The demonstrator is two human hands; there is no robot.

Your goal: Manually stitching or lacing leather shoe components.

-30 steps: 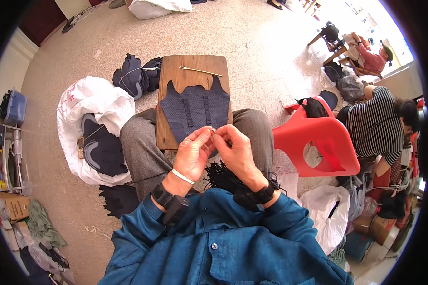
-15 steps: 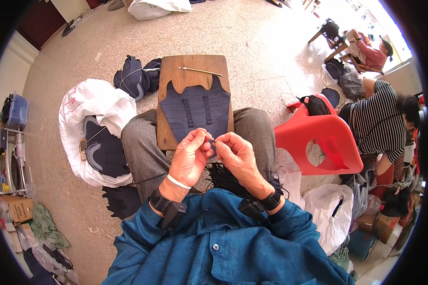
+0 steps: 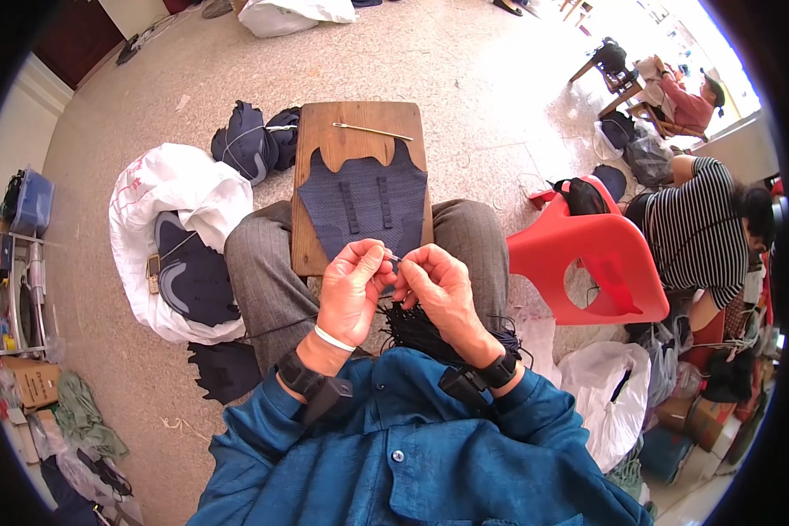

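Note:
My left hand [image 3: 355, 289] and my right hand [image 3: 437, 294] meet over my lap, fingertips nearly touching. The right pinches the end of a thin dark cord [image 3: 397, 259]. Thumb and fingers of the left are closed on a small pale or metallic bit beside that cord end, too small to name. Just beyond the hands, a navy mesh shoe upper [image 3: 366, 200] with two rows of lace loops lies flat on a wooden stool [image 3: 311, 254]. A long thin metal needle-like tool [image 3: 373, 131] rests across the stool's far end. Under my hands lies a bundle of black cords [image 3: 421, 333].
A white sack [image 3: 127, 254] of navy pieces, with a small phone [image 3: 153, 273] on it, stands left. Another dark bundle [image 3: 245, 145] sits beyond it. At right are a red plastic stool [image 3: 587, 254], a white bag [image 3: 605, 386] and a person in stripes [image 3: 693, 219].
The fingertips of both hands have shifted slightly, and the small bit between them shows a little more. The upper, the stool and the long tool stay as they were.

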